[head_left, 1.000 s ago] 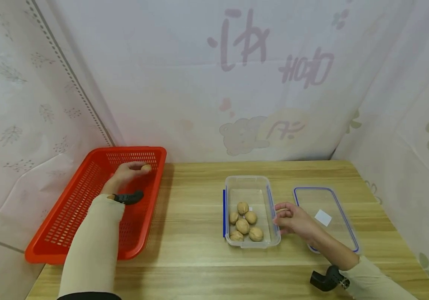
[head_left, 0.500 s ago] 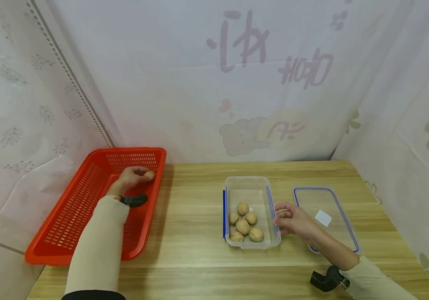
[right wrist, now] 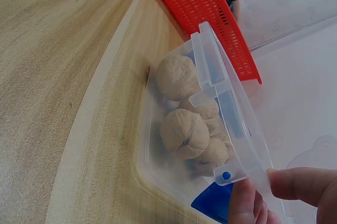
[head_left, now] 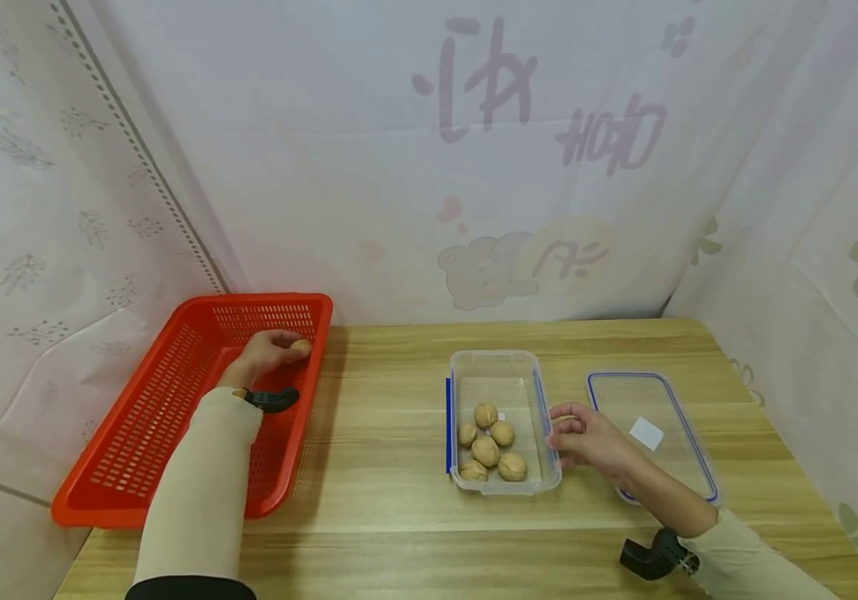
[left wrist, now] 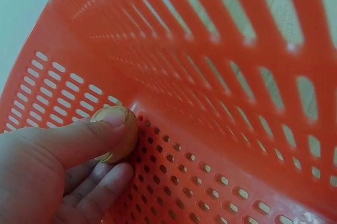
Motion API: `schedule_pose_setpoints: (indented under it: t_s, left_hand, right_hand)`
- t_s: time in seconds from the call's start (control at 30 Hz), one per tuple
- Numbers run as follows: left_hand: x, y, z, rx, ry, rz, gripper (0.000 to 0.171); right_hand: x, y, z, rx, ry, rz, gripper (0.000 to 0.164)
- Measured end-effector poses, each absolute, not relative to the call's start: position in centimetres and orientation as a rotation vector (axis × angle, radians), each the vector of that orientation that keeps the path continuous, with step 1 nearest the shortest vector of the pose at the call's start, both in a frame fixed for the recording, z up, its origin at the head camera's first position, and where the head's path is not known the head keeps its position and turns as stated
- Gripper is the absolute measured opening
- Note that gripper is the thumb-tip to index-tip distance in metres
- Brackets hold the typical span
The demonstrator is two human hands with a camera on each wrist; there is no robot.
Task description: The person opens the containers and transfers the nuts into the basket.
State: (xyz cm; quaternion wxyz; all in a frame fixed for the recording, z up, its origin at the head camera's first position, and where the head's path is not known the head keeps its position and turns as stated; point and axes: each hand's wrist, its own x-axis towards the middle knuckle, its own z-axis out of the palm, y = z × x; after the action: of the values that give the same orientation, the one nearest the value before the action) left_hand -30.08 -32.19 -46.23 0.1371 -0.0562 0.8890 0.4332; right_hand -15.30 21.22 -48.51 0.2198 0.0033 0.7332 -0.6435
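Inside the red plastic basket (head_left: 301, 442), at its far right corner, my left hand (head_left: 264, 352) pinches a walnut (left wrist: 122, 134) between thumb and fingers. In the left wrist view the walnut is low in the corner, close over the perforated floor. My right hand (head_left: 586, 442) grips the right wall of a clear plastic food container (head_left: 500, 367), thumb and fingers on either side of its rim in the right wrist view. Several walnuts (head_left: 485, 452) lie in the container's near half. A blue side latch (right wrist: 213, 203) hangs below the rim beside the right fingers.
The container's clear lid (head_left: 624, 404), edged with a blue seal, lies flat on the wooden table (head_left: 384, 483) under and beyond the right forearm. Patterned white curtains (head_left: 369, 167) enclose the table at the back and sides.
My left hand has moved slightly right and down in the basket's far corner, with the walnut in its fingers. The right hand and the container have stayed in place.
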Motion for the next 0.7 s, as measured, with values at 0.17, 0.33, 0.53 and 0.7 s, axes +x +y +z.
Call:
schedule_pose_setpoints:
  t_s: [0.17, 0.33, 0.53, 0.7]
  left_hand:
    - [-30.1, -32.1, -46.1, -0.162, 2.552, 1.284, 0.06]
    - [-30.0, -32.4, -46.0, -0.122, 2.52, 1.328, 0.062]
    - [-30.1, -32.7, -45.7, -0.123, 2.514, 1.397, 0.057]
    - [-30.1, -32.7, -44.7, -0.105, 2.56, 1.384, 0.051]
  right_hand:
    - [-15.3, 21.3, -48.6, -0.015, 2.028, -1.779, 0.048]
    - [-15.3, 21.3, -48.6, -0.021, 2.029, -1.777, 0.05]
    - [-15.4, 21.4, -48.7, -0.025, 2.026, -1.777, 0.049]
    - [-15.5, 21.5, -48.9, -0.009, 2.032, -1.772, 0.048]
